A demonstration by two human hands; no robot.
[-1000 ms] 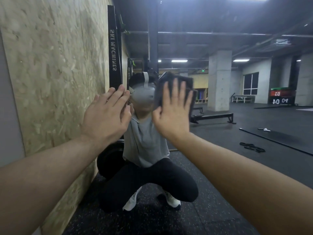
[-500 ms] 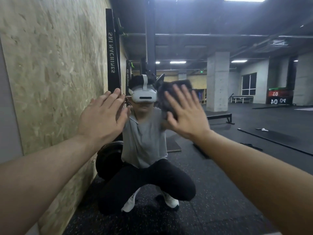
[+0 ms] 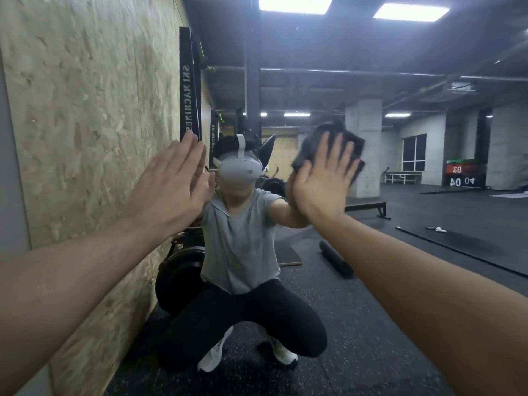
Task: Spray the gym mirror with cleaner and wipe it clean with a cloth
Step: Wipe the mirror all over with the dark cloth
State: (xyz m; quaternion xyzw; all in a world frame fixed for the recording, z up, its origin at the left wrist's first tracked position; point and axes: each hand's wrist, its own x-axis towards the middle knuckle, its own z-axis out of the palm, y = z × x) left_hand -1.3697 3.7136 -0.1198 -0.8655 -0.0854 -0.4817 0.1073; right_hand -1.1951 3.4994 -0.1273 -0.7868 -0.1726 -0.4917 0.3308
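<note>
The gym mirror (image 3: 400, 267) fills the view ahead and reflects a crouching person in a grey shirt and headset. My right hand (image 3: 323, 181) lies flat with straight fingers, pressing a dark cloth (image 3: 354, 144) against the glass at head height. The cloth sticks out above and to the right of my fingers. My left hand (image 3: 171, 190) is flat on the mirror too, fingers straight and together, to the left of the reflected head. No spray bottle is in view.
A chipboard wall (image 3: 85, 124) runs along the left, right up to the mirror's edge. The reflection shows black weight plates (image 3: 180, 270), a foam roller (image 3: 337, 262), a dark speckled rubber floor, concrete pillars and ceiling lights.
My right hand has swept the cloth to the right and slightly up across the glass. My left hand has stayed pressed in about the same spot.
</note>
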